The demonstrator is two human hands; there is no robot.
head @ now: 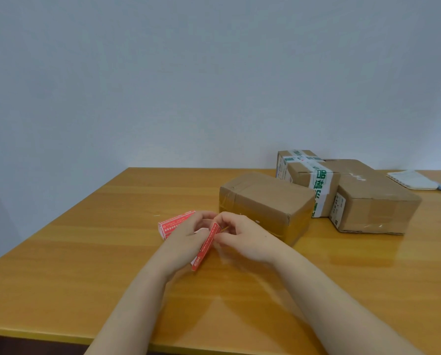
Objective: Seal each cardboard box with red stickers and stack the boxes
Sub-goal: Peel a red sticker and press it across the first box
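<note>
Three cardboard boxes stand on the wooden table [86,252]: a plain one [265,201] nearest me, one wrapped in white tape with green print [306,175] behind it, and a third [373,201] to the right. A red sticker strip [206,247] is pinched between my left hand [186,237] and my right hand [242,237], just in front of the plain box. A stack of red stickers [173,222] lies on the table partly under my left hand.
A white notepad [411,179] with a pale blue object beside it lies at the far right of the table. A plain grey wall rises behind the table. The table's front edge runs close below my forearms.
</note>
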